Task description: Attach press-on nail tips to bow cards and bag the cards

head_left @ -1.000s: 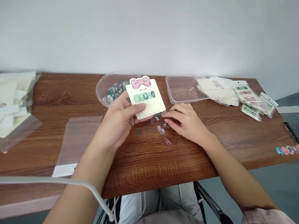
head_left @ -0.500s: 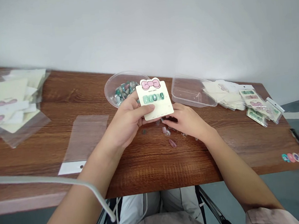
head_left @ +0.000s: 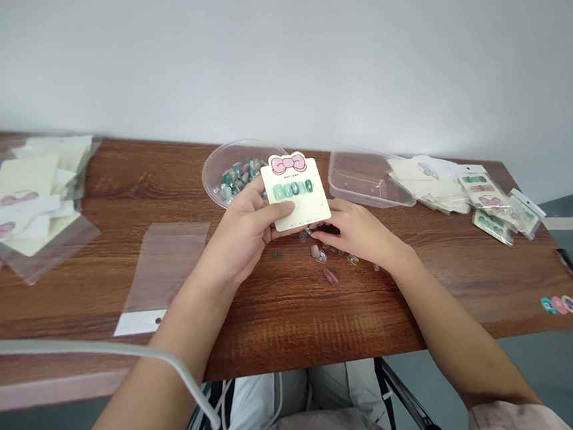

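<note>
My left hand (head_left: 241, 236) grips a cream card (head_left: 295, 191) with a pink bow on top and a row of green false nails stuck across it, tilted up above the wooden table (head_left: 284, 302). My right hand (head_left: 361, 230) rests just right of the card, fingers curled and pinched low at the card's bottom edge over several loose nails (head_left: 326, 259) on the table; what the fingertips hold is too small to make out.
A round clear bowl of green and pink nails (head_left: 235, 172) sits behind the card. A clear rectangular tray (head_left: 366, 181) and packed nail cards (head_left: 491, 204) lie at right. An empty clear bag (head_left: 163, 269) lies at left, with stacked cards and bags (head_left: 24, 201) further left.
The view has shifted a little. My right hand has drawn in from the loose nails to the card's lower edge. The card stays in my left hand.
</note>
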`<state>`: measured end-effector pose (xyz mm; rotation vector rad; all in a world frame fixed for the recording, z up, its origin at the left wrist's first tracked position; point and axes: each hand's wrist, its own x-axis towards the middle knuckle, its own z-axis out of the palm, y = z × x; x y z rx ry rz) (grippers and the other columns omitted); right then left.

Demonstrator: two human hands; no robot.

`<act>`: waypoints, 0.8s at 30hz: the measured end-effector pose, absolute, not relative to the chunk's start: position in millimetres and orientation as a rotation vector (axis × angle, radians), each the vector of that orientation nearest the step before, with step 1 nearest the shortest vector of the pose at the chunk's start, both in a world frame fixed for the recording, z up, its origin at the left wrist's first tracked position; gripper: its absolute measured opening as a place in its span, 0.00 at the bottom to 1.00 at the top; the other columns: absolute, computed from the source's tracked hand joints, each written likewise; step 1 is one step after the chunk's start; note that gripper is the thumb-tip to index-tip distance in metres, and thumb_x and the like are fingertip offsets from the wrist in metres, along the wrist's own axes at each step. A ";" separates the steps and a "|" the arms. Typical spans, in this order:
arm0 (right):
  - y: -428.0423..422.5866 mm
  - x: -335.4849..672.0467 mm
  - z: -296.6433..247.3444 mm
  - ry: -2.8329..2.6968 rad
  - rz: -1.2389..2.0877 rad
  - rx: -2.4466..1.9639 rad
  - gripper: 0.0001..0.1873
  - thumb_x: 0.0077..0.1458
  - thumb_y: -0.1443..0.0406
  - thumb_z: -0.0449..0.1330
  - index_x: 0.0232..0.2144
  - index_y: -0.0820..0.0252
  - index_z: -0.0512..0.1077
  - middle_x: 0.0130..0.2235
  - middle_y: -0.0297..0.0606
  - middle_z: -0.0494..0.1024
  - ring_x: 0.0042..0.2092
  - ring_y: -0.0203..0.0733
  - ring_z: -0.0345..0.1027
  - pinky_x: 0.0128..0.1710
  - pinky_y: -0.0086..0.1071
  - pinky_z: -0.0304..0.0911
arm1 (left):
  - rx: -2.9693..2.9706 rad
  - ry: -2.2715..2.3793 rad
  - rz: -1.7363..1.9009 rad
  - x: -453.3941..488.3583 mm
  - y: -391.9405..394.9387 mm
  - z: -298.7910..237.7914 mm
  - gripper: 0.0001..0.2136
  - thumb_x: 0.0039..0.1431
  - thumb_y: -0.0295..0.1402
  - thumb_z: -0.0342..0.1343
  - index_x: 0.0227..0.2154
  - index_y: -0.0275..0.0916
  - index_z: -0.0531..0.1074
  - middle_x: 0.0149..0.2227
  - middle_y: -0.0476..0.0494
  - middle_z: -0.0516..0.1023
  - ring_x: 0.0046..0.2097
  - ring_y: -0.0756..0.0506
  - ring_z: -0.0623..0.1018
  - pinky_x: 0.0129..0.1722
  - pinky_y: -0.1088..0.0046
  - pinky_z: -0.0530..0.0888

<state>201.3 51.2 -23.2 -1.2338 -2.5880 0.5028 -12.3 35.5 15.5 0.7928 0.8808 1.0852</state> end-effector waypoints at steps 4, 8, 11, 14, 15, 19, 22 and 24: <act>53.6 200.6 -23.6 -2.544 0.579 -1.212 0.08 0.64 0.67 0.65 0.45 0.56 0.81 0.48 0.43 0.80 0.49 0.50 0.75 0.49 0.45 0.71 | 0.776 0.873 1.090 -12.2 35.1 16.2 0.23 0.53 0.25 0.68 0.53 0.36 0.75 0.53 0.37 0.84 0.50 0.38 0.84 0.40 0.71 0.82; 55.6 199.8 -24.7 -2.548 0.587 -1.165 0.07 0.64 0.67 0.65 0.44 0.55 0.81 0.48 0.42 0.80 0.52 0.51 0.74 0.52 0.48 0.69 | 0.758 0.884 1.093 -12.7 34.5 17.2 0.23 0.53 0.25 0.68 0.53 0.36 0.75 0.55 0.36 0.83 0.51 0.38 0.84 0.42 0.70 0.83; 55.5 199.8 -25.0 -2.553 0.551 -1.156 0.10 0.63 0.67 0.66 0.47 0.55 0.80 0.49 0.43 0.80 0.53 0.52 0.73 0.52 0.49 0.68 | 0.753 0.888 1.090 -12.6 34.2 17.9 0.24 0.52 0.25 0.68 0.54 0.36 0.75 0.55 0.36 0.83 0.50 0.38 0.84 0.41 0.70 0.83; 54.0 200.9 -25.2 -2.552 0.468 -1.178 0.13 0.63 0.67 0.66 0.50 0.56 0.79 0.50 0.44 0.81 0.52 0.54 0.73 0.53 0.52 0.66 | 0.755 0.883 1.094 -12.3 34.1 18.1 0.25 0.53 0.24 0.67 0.55 0.35 0.74 0.53 0.36 0.83 0.49 0.38 0.84 0.39 0.70 0.83; 53.4 201.4 -25.4 -2.555 0.434 -1.183 0.12 0.63 0.67 0.66 0.49 0.55 0.79 0.51 0.44 0.81 0.51 0.54 0.73 0.54 0.53 0.65 | 0.757 0.883 1.095 -12.2 34.1 18.1 0.25 0.53 0.24 0.67 0.55 0.35 0.74 0.52 0.36 0.84 0.48 0.39 0.84 0.39 0.70 0.83; 51.2 202.8 -25.8 -2.572 0.334 -1.180 0.08 0.64 0.66 0.65 0.46 0.53 0.81 0.53 0.44 0.79 0.54 0.56 0.71 0.57 0.56 0.63 | 0.763 0.885 1.093 -12.5 34.1 18.0 0.25 0.54 0.24 0.67 0.56 0.35 0.74 0.52 0.37 0.84 0.48 0.39 0.85 0.39 0.70 0.84; 50.2 202.6 -25.7 -2.582 0.314 -1.191 0.09 0.65 0.65 0.64 0.46 0.51 0.82 0.55 0.44 0.78 0.56 0.58 0.68 0.56 0.56 0.63 | 0.767 0.878 1.093 -12.7 34.3 17.8 0.24 0.54 0.24 0.67 0.55 0.36 0.74 0.53 0.37 0.84 0.49 0.38 0.84 0.39 0.70 0.84; 49.5 202.3 -25.5 -2.581 0.320 -1.188 0.09 0.65 0.64 0.64 0.46 0.51 0.83 0.56 0.45 0.77 0.55 0.57 0.67 0.55 0.54 0.64 | 0.769 0.869 1.096 -12.6 34.4 17.7 0.24 0.54 0.24 0.67 0.55 0.36 0.74 0.53 0.37 0.84 0.50 0.37 0.84 0.39 0.70 0.84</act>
